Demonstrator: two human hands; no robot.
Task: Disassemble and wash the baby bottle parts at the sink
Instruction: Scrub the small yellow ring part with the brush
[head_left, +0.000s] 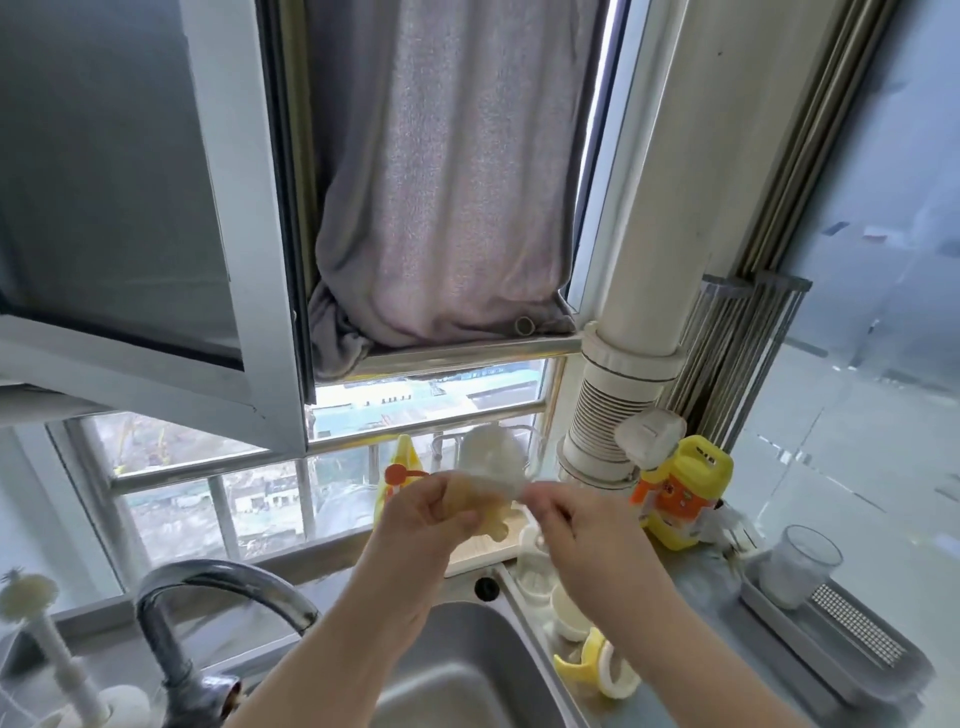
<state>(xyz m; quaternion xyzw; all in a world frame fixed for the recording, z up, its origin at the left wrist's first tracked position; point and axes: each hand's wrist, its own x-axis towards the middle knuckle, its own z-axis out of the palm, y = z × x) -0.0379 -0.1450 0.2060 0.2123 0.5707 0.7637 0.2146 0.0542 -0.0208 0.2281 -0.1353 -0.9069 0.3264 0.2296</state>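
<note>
Both hands' fingers pinch blurred bottle part (485, 501) over sink (511, 618).

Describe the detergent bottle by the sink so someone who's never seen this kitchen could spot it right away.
Start at the fat white pipe that runs down right of the window. The detergent bottle stands at its foot, on the counter behind the sink's right corner. It is bright yellow with an orange label, unlike the clear cup in the grey tray further right.

Grey curtain (447, 171) in open window, yellow detergent bottle (680, 499), grey tray (852, 660) holding cup (797, 564)
</note>
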